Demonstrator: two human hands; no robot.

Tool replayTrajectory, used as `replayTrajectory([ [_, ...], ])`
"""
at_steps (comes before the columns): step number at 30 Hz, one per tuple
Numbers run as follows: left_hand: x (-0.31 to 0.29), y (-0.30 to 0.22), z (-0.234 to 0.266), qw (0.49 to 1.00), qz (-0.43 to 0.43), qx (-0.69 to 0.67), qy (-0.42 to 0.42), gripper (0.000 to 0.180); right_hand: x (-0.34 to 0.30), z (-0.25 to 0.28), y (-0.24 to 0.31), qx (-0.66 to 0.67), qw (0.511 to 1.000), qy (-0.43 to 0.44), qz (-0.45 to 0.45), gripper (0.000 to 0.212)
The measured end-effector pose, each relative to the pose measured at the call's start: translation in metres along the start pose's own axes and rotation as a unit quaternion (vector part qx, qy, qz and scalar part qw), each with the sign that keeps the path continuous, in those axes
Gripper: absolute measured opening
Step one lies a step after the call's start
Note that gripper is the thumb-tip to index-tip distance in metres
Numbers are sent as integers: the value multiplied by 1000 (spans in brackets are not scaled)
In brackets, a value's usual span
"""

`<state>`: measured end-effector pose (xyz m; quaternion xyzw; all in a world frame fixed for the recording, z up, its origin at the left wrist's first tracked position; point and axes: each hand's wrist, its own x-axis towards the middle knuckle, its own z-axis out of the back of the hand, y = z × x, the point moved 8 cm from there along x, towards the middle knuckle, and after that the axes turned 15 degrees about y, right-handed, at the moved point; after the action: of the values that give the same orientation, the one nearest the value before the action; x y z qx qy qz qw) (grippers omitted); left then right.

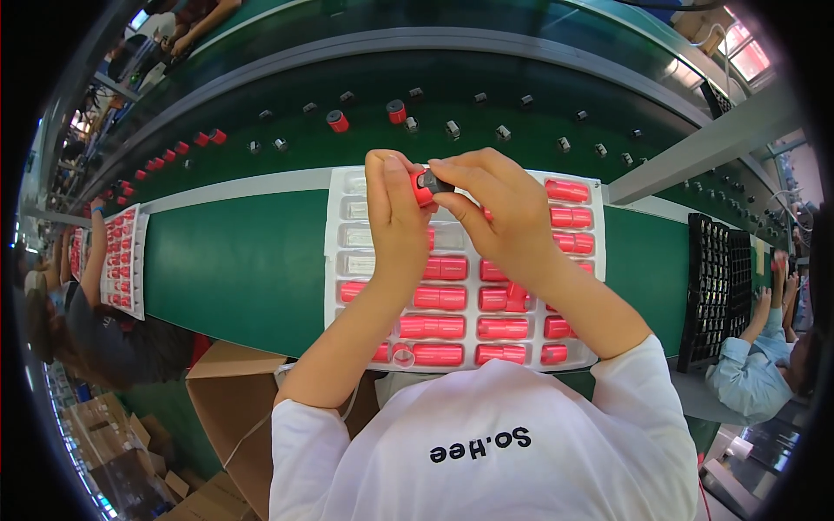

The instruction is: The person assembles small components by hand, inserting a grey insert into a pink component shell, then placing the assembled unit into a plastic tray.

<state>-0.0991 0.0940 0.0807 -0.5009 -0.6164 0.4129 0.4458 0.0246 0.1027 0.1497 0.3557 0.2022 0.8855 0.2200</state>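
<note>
Above the far part of a white moulded tray (473, 227), my two hands meet around one small piece. My left hand (393, 195) is closed on a short pink cylinder (421, 193). A dark grey or black part (436, 182) sits at its end, pinched between the thumb and fingers of my right hand (497, 195). Whether the dark part is fixed into the cylinder I cannot tell. Below my hands, pink tubes (440, 297) lie in rows in the tray's slots, and one loose pink piece (516, 300) rests crosswise on them. A clear ring (402, 354) lies near the tray's front edge.
Beyond the tray, a green conveyor belt (347, 143) carries small metallic parts (453, 129) and pink pieces with dark tops (337, 121). Black trays (708, 286) stand right, with a grey post (695, 146) nearby. A cardboard box (234, 382) is at lower left. Co-workers sit both sides.
</note>
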Motion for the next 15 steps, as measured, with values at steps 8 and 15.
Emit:
replayTrajectory([
  [8,-1,10,-8,999,-14,42,25,25,-16,0,-18,107,990,24,-91,25],
  [15,3,38,-12,1000,12,13,0,29,-29,-16,-19,32,995,-38,-84,28],
])
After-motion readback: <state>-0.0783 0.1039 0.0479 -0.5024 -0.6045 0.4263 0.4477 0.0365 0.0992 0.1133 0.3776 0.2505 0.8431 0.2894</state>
